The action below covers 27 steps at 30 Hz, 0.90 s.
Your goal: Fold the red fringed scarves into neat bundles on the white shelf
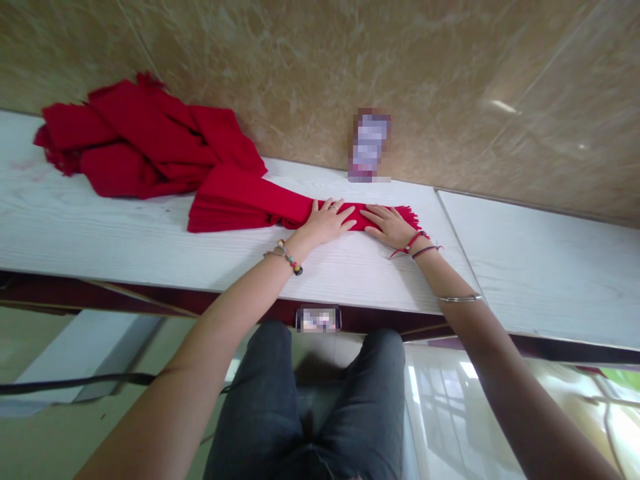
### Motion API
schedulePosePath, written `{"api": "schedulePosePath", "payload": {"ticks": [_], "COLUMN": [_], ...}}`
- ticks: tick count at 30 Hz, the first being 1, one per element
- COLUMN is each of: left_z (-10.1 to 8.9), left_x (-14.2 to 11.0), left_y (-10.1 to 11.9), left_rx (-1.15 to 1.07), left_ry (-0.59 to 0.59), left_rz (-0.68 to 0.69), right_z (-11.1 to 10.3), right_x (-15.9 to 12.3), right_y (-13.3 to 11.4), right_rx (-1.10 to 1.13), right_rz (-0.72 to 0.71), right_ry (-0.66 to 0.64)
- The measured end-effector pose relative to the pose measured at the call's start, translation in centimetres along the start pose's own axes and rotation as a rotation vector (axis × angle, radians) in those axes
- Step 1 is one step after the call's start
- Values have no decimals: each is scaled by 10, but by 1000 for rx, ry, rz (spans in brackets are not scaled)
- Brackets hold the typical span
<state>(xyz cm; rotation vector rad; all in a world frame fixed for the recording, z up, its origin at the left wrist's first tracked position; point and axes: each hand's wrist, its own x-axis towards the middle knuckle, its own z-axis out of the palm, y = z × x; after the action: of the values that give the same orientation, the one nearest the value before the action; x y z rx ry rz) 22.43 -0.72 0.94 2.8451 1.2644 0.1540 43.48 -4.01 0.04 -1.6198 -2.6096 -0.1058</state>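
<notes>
A red fringed scarf [235,197] lies along the white wooden table [100,233], folded into a narrow band at its right end. My left hand [327,220] rests flat on that band, fingers spread, a beaded bracelet on the wrist. My right hand [390,225] lies flat beside it on the fringed end of the scarf, fingers stretched out, with red string bracelets on the wrist. The two hands almost touch. Further left, a loose heap of red cloth [130,137] sits by the wall.
A small blurred object [370,145] stands against the marble wall behind the hands. Another blurred object [319,319] sits at the table's front edge above my knees. A second white tabletop [545,260] joins on the right. A dark cable [75,383] crosses the floor at the left.
</notes>
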Motion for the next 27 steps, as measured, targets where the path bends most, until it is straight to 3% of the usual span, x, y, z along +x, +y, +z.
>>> {"api": "schedulePosePath", "payload": {"ticks": [7,27], "left_z": [-1,-3], "left_x": [1,6], "left_y": [-1,2], "left_rx": [-11,53], "left_ry": [-41,-19], "left_rz": [-1,38], "right_z": [-2,-5], "right_x": [0,0], "right_y": [-4,-9], "right_rx": [25,-19], "right_rz": [93,92], "right_ry": [-3,-38]}}
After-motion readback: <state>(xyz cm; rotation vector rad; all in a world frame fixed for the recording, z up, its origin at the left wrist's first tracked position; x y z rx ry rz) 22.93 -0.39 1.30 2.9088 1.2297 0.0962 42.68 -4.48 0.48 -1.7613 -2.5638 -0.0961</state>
